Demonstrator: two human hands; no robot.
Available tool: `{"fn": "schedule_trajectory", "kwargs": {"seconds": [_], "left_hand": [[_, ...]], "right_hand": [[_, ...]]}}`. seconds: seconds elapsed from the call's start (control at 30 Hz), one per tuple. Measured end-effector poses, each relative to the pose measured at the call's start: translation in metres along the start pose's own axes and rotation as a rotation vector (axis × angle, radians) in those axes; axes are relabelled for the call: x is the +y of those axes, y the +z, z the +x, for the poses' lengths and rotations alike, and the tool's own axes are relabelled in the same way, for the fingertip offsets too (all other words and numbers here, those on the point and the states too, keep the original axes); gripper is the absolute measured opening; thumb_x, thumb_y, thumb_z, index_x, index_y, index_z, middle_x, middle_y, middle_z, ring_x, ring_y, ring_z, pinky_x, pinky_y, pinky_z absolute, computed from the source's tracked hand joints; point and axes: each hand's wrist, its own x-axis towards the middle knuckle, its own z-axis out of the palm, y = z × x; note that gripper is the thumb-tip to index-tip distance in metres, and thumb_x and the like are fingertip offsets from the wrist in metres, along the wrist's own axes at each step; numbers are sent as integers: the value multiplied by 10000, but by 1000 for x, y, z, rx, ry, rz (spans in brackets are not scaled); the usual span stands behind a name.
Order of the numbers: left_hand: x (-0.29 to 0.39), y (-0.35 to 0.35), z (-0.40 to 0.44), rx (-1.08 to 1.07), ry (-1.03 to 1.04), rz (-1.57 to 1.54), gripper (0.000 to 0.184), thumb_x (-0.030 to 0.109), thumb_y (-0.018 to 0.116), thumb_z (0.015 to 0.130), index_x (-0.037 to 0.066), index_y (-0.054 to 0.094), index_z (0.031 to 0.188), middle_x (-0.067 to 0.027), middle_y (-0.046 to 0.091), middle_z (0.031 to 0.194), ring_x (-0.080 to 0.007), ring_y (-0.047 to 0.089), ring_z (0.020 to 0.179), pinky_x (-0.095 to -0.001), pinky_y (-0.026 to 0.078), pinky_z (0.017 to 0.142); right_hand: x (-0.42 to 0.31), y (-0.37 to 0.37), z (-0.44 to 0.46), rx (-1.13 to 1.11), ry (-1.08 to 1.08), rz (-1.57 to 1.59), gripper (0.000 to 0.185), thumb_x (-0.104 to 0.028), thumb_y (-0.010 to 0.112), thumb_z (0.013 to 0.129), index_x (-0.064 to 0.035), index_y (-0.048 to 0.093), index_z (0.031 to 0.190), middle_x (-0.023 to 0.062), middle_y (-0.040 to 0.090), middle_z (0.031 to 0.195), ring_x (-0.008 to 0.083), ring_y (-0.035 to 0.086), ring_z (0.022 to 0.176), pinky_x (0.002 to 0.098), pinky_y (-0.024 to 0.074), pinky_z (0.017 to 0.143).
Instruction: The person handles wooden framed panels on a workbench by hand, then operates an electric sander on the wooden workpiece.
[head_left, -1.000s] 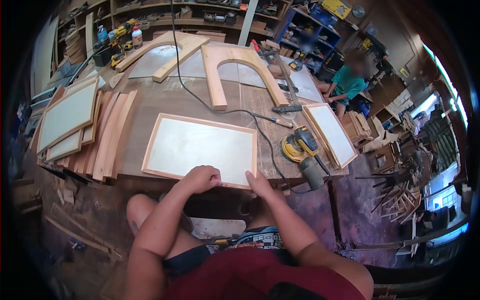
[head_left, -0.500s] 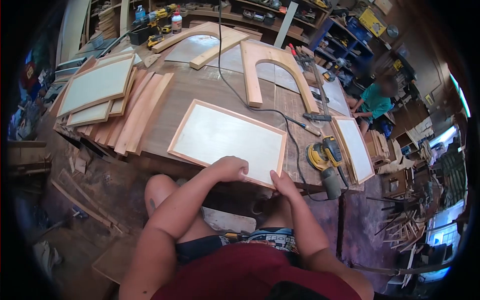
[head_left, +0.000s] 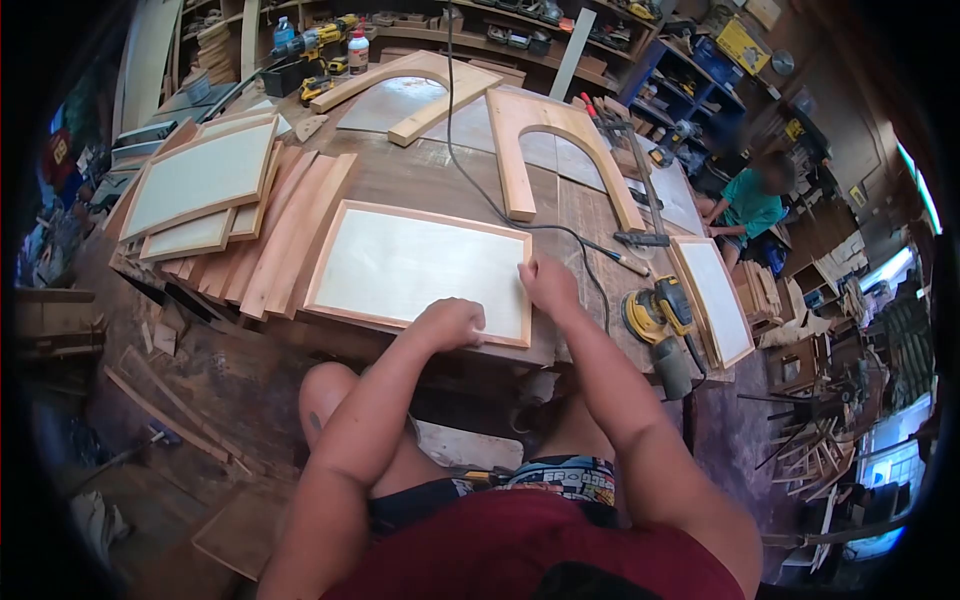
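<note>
A shallow wooden tray-like panel (head_left: 420, 270), pale inside with a thin raised wooden rim, lies flat at the front edge of the workbench. My left hand (head_left: 452, 325) is closed at its front rim, fingers curled; whatever is between them is hidden. At the right rim, my right hand (head_left: 548, 288) is closed on the panel's edge, thumb and fingers together. To the right of that hand rests a yellow and black sander (head_left: 655, 312) with a grey dust canister. Its dark cord (head_left: 475, 185) runs across the bench behind the panel.
Similar framed panels (head_left: 205, 180) are stacked at the left beside long wooden strips (head_left: 290, 235). Arched wooden pieces (head_left: 515, 165) and a bar clamp (head_left: 645, 185) lie farther back. More panels (head_left: 715, 300) lie at the right edge. A person in a green shirt (head_left: 750, 205) sits beyond.
The panel has shifted left and turned to lie straighter along the bench edge. My right hand has moved from its front right corner up along the right rim. My left hand stays near the front rim.
</note>
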Motion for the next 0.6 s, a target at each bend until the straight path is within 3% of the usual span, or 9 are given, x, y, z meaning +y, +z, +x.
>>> {"fn": "schedule_trajectory", "kwargs": {"seconds": [0.07,0.1,0.17,0.27,0.4,0.6], "left_hand": [[-1,0,0,20,28,5,327,264,862,767,98,732,1018,-87,723,888,-290,698,863,-409,540,779],[-2,1,0,19,28,14,327,264,862,767,98,732,1018,-87,723,888,-290,698,863,-409,540,779],[-6,2,3,22,50,-10,347,267,869,753,102,731,1025,-89,724,889,-293,699,864,-411,541,779],[-7,-1,6,-16,71,10,365,264,868,751,109,729,1052,-96,728,903,-309,701,878,-419,544,787],[-4,-6,16,-108,88,21,417,254,866,761,111,711,1121,-98,735,933,-320,702,918,-429,543,808],[2,-9,25,-207,100,-21,446,249,865,772,104,698,1159,-107,737,942,-333,703,949,-447,540,839]], "right_hand": [[-15,-6,25,244,-207,49,429,-367,725,901,-97,683,1233,218,679,1196,391,630,1153,484,511,965],[-21,-8,38,249,-207,57,429,-367,725,901,-97,683,1233,218,679,1196,391,630,1153,484,511,965],[-30,-7,65,365,-270,-47,576,-364,731,890,-123,576,1390,250,572,1365,409,549,1287,495,485,1025],[-34,1,100,296,-221,-15,632,-367,740,887,-159,542,1450,270,460,1481,447,506,1317,503,464,1064],[-22,24,140,336,-271,-56,647,-321,759,888,-140,535,1468,259,509,1417,445,538,1264,501,473,1052],[-17,26,178,266,-429,-24,608,-279,750,904,-139,538,1456,319,475,1442,494,575,1221,506,515,1008]]}}
